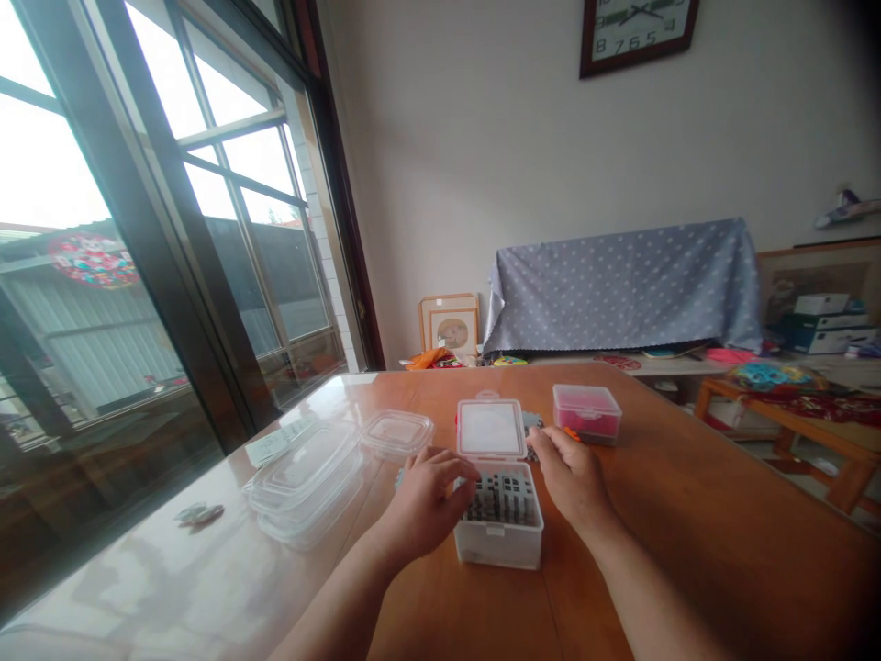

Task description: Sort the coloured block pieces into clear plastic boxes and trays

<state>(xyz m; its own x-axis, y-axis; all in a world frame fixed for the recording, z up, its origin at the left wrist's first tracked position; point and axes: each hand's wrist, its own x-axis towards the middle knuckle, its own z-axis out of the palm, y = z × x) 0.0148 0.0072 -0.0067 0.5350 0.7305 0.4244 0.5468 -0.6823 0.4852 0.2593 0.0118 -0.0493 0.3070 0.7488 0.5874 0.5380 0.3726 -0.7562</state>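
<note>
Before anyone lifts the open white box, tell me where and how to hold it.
Probably low on its two side walls, coming from the near side. The white box sits upright with flat sides; its lid is open at the far side, grey pieces are inside, and the left hand is over the left rim.

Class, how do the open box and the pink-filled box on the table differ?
The open box has its lid back; the pink-filled box is shut. The open box holds grey pieces, the pink-filled box pink contents. The open box stands nearer than the pink-filled box. Both stand on the table.
</note>
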